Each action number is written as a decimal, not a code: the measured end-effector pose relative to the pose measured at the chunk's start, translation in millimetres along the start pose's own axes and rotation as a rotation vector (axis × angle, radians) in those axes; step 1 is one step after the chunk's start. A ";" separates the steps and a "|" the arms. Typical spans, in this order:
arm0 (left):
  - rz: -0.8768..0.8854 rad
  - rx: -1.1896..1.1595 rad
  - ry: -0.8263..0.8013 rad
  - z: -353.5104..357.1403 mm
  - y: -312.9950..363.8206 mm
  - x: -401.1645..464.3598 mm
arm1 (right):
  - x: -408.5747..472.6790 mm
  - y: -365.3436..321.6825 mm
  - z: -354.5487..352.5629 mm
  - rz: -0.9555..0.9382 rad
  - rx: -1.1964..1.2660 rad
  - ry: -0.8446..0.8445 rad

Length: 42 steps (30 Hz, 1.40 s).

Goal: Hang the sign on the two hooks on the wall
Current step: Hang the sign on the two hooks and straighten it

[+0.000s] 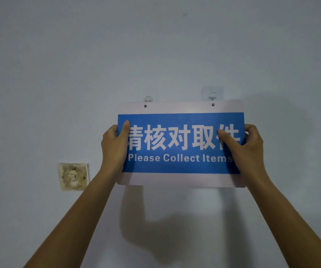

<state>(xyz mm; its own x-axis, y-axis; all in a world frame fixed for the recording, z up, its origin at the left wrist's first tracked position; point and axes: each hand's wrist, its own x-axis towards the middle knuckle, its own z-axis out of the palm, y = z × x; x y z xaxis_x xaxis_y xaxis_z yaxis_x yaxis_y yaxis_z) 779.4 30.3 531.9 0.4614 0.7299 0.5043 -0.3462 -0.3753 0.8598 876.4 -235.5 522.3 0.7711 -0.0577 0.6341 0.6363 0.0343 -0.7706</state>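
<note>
Two hands grip the sign (181,144) against the wall (59,55): the left hand (114,147) clamps its left edge, the right hand (246,146) its right edge, thumbs across the blue face. The sign's two holes sit just below the left hook (148,99) and the right hook (212,95), so I judge this the aligning step; next it needs lifting slightly and pressing both holes over the hook tips together. The hooks' lower parts hide behind the sign's top edge. A stained wall plate (73,176) sits lower left.

The sign (181,144) sits just below two hooks (148,99), apparently unhung, wall plate (73,176) lower left.
</note>
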 end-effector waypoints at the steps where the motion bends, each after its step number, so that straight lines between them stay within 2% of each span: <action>1: 0.004 -0.005 0.004 -0.4 -0.3 0.5 | 0.6 0.2 0.9 0.001 -0.002 -0.001; 12: -0.053 0.029 -0.040 0.9 -6.6 -1.6 | -0.1 4.3 -3.3 -0.019 -0.030 -0.010; 19: 0.035 0.032 0.011 2.9 5.2 -5.5 | 0.2 4.6 -7.7 -0.032 0.005 0.003; 25: -0.057 0.039 -0.023 1.8 -4.6 -2.9 | 0.6 8.0 -3.4 -0.033 -0.025 -0.012; 31: -0.055 0.128 -0.061 -0.6 -8.2 0.8 | -3.1 8.8 -3.9 -0.078 -0.042 -0.002; 33: 0.031 0.299 -0.016 -2.5 -4.8 -4.0 | -2.3 6.7 -4.7 -0.102 -0.051 0.007; 35: 0.210 0.540 0.166 -2.0 6.3 -15.1 | -0.6 4.9 -5.4 -0.119 -0.060 0.011; 37: 0.430 0.630 0.293 5.3 26.1 -27.9 | 1.7 2.8 -6.7 -0.134 -0.072 0.014; 39: 0.612 0.543 0.208 19.4 49.3 -34.9 | 5.4 1.2 -8.3 -0.144 -0.080 0.019; 42: 0.797 0.486 -0.063 52.4 76.7 -33.5 | 11.7 0.1 -10.0 -0.138 -0.087 0.016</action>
<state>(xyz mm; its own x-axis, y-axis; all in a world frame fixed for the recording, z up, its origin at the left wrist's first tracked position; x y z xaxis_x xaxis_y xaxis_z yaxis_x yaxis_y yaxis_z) 780.2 -52.8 585.1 0.2830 0.1271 0.9507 -0.2061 -0.9600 0.1897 885.3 -246.2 529.0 0.6756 -0.0713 0.7338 0.7313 -0.0615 -0.6793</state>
